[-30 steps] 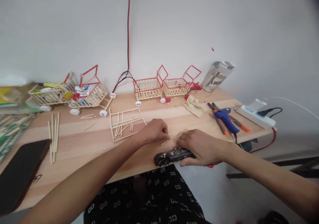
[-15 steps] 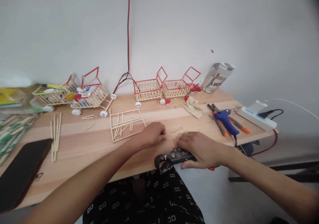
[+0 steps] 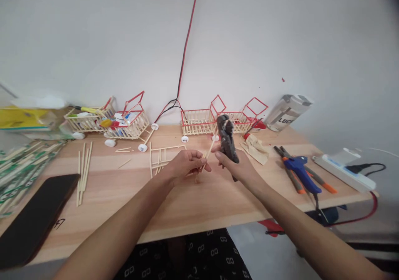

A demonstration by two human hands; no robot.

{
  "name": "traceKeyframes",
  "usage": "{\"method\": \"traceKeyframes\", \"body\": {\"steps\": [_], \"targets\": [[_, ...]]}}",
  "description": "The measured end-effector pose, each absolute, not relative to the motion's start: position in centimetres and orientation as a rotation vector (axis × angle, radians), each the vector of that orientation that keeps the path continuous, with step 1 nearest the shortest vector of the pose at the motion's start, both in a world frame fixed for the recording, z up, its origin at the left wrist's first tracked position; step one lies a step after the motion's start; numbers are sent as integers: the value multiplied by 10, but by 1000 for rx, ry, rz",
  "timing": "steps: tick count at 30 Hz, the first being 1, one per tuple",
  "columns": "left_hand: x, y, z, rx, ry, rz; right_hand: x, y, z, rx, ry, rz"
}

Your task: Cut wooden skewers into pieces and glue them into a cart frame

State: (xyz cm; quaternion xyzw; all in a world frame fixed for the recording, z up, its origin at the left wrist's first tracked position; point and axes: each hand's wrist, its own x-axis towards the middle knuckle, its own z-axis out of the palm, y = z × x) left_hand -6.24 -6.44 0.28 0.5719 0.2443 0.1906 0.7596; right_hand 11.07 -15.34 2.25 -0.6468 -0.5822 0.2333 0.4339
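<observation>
**Stick and cutter raised above the table: grip and alignment**

The left hand (image 3: 184, 164) is closed in a pinch on a thin stick (image 3: 208, 153), thumb and fingertips meeting near its lower end. The stick is off the table and slants up and to the right, toward the tool. The right hand (image 3: 237, 168) is wrapped around the handles of a dark, residue-speckled cutter (image 3: 225, 138), which stands nearly upright with its head uppermost. The two hands are just beside each other and raised above the table (image 3: 202, 205). Whether the cutter's head is open or closed on the stick cannot be told from this view.

Assessment: the stick is slender and held only at one end, so the free end is likely to flex or flick. A pinch closer to the tool head would steady it. The stick should cross the blades square rather than at its present slant, or the end may splinter. Left fingertips should stay clear of the head.

Surroundings: a part-built stick frame (image 3: 163, 154) lies flat just beyond the left hand. Two red-rimmed stick baskets (image 3: 199, 122) stand against the wall behind the cutter, and more basket carts (image 3: 124, 120) stand to the left. A crumpled cloth (image 3: 255, 149) lies near the right hand; a blue glue gun (image 3: 299, 168), orange-handled pliers (image 3: 324, 184) and a power strip (image 3: 343, 172) lie further right. Loose sticks (image 3: 84, 168) and a black phone (image 3: 37, 217) are well to the left.
</observation>
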Motion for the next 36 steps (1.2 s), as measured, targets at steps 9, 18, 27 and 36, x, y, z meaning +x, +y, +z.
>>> {"method": "traceKeyframes", "body": {"steps": [9, 18, 27, 36], "targets": [[-77, -56, 5, 1220, 645, 531, 86, -109, 14, -1611, -1559, 601], [-78, -55, 6, 1233, 734, 526, 84, -94, 7, -1529, -1500, 795], [-75, -59, 9, 1103, 685, 551, 86, -96, 5, -1514, -1468, 807], [-80, -57, 10, 1145, 748, 712, 95, -100, 6, -1508, -1648, 692]]}}
